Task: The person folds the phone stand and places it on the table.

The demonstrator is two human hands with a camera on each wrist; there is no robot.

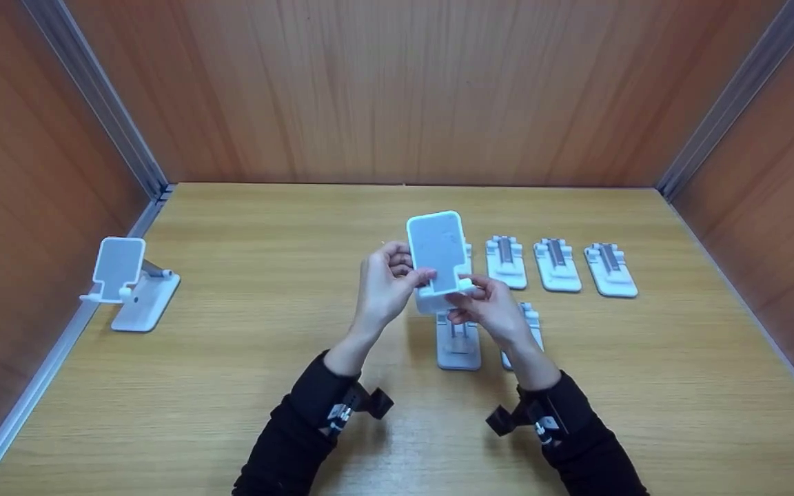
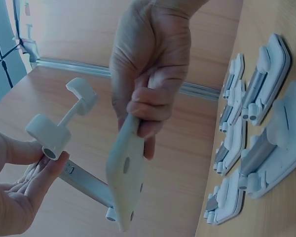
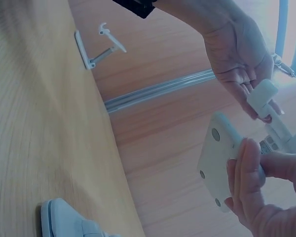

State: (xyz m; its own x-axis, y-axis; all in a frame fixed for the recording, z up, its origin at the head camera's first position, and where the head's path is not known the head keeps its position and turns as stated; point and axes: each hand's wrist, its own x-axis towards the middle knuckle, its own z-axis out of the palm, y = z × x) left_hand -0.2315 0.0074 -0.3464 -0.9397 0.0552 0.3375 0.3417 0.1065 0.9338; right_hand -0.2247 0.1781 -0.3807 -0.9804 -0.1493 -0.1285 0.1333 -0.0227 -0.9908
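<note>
Both hands hold a white phone stand [image 1: 436, 248] up above the table. My left hand [image 1: 384, 286] pinches its upper support plate, thumb on the front face in the head view. The base [image 2: 127, 173] is gripped by my right hand [image 1: 497, 313], fingers and thumb along its edge. Between base and plate, the grey metal arm [image 2: 86, 183] is swung out, as the left wrist view shows. Round pads dot the underside of the base in the right wrist view. Two prongs [image 2: 81, 94] stick out from the lower end of the plate.
Several folded phone stands [image 1: 557, 265] lie in a row at the back right, with two more folded stands [image 1: 457, 348] nearer, partly behind the right hand. At the far left an unfolded phone stand [image 1: 145, 303] stands upright. Wooden panels [image 1: 397, 89] enclose the table [image 1: 266, 227].
</note>
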